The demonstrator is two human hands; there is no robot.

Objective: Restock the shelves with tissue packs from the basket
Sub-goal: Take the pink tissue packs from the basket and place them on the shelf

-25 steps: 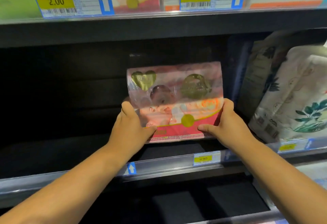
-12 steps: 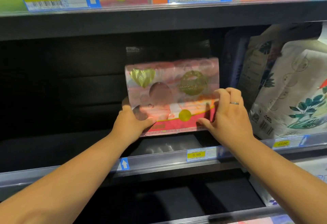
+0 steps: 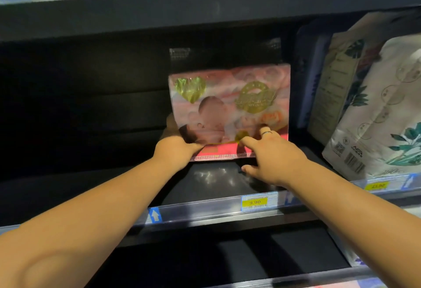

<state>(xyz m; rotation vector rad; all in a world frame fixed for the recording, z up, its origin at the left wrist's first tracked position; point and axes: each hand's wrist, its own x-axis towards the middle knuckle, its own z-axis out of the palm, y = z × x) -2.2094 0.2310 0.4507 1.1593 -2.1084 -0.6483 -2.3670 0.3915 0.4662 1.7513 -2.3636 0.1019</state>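
Clear plastic price rail [image 3: 205,210], carrying a yellow 9.90 tag [image 3: 254,202], is running along the near edge of the dark shelf [image 3: 216,180], and both forearms are reaching over it. Beyond it the left hand [image 3: 175,153] is gripping the pink tissue pack [image 3: 230,105] at its lower left corner, fingers hiding behind, while the right hand [image 3: 271,158] is pressing straightened fingers on its lower front. That pack is standing upright deep on the shelf, long axis running left to right, printed face forward, near leaf-printed white packs [image 3: 376,110] that the frame is cutting off.
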